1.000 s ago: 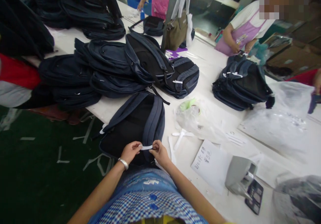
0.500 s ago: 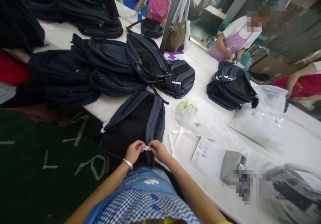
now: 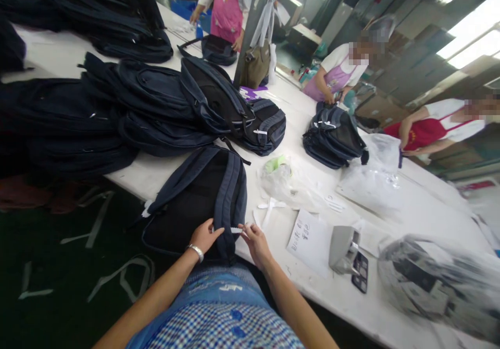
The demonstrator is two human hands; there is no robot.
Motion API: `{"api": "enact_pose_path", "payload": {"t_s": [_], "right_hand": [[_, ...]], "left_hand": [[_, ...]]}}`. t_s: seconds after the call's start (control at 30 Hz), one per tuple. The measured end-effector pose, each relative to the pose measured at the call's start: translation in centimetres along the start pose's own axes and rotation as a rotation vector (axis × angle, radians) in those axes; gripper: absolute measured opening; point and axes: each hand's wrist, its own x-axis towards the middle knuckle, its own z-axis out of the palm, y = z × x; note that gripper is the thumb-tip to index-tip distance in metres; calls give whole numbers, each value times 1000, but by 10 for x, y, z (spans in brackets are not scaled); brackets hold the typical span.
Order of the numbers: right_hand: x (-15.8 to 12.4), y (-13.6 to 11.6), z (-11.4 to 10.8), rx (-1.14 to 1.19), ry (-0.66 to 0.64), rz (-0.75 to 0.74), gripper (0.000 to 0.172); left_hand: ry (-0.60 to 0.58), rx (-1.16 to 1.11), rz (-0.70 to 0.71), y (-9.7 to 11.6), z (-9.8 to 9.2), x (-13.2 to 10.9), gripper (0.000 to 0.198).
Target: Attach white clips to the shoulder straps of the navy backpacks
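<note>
A dark navy backpack [image 3: 183, 203] lies at the table's near edge, with its black back panel and padded shoulder straps facing up. My right hand [image 3: 255, 242] pinches one end of a white toothed strip [image 3: 236, 229] at the right side of the right shoulder strap [image 3: 224, 203]. At that strap's left edge, my left hand [image 3: 206, 238] is closed, and a bit of white shows between its thumb and fingers. The strap hides the middle of the strip, so I cannot tell whether it runs over or under there. More white strips [image 3: 269, 211] lie to the right.
Stacked backpacks [image 3: 156, 88] crowd the left side. Rightward are a clear plastic bag [image 3: 281, 179], a handwritten sheet [image 3: 308, 239], a grey tape dispenser [image 3: 344, 247], a phone [image 3: 360, 272] and a plastic-wrapped bundle [image 3: 437, 281]. Several co-workers stand across the table.
My hands have moved apart from a shared pinch above the strap to its two sides. The toothed strip now stretches out to the right. The camera view has shifted right and up.
</note>
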Motion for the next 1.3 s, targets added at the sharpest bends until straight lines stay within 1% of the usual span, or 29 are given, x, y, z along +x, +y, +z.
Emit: {"api": "enact_pose_path", "payload": {"t_s": [0.07,0.13,0.2,0.3,0.33,0.4,0.43,0.5,0.57,0.63,0.7,0.73,0.83,0.87,0.93,1.0,1.03,1.1,1.2,1.3], "right_hand": [[-2,-7,-4,168,106,-48,25],[-3,-15,-9,219,181,-106,26],[-2,-23,-14,107,223,-127,26],[3,-31,-17,-274,233,-132,25],[5,-32,-16,-413,203,-152,25],[12,-29,-13,-618,73,-198,27],[15,-25,-10,-669,-15,-205,32],[23,-15,-6,-687,-179,-135,40],[29,-3,-4,-659,-275,-3,36],[33,7,-5,-627,-314,95,28],[36,13,-6,-586,-319,123,21],[38,15,-7,-559,-309,131,21],[42,19,-6,-445,-247,177,30],[42,20,-5,-399,-231,196,33],[41,21,-5,-325,-235,217,37],[39,16,-9,-298,-251,192,36],[39,11,-12,-284,-238,165,34],[43,-2,-20,-212,-147,109,38],[60,-26,-28,-35,4,41,47],[82,-39,-28,104,49,-40,46]], "left_hand": [[-24,-9,-29,-3,0,4,38],[-33,-50,-55,-5,1,6,38],[-24,-112,-76,-5,3,6,40],[-17,-218,-70,-3,6,2,43],[-16,-246,-59,-1,8,0,44],[-18,-301,-47,3,11,-4,47],[-25,-337,-50,5,12,-6,48],[-44,-425,-78,9,16,-10,51],[-23,-496,-136,11,22,-13,52],[67,-518,-212,10,29,-16,52],[169,-527,-261,8,38,-18,50],[203,-537,-257,7,42,-20,48],[260,-560,-205,5,56,-24,44],[277,-559,-205,6,59,-25,43],[310,-559,-250,9,63,-27,41],[334,-584,-313,13,64,-29,41],[338,-605,-336,15,63,-29,41],[324,-654,-354,18,60,-29,43],[257,-703,-334,20,55,-27,45],[237,-706,-303,18,53,-23,45]]}}
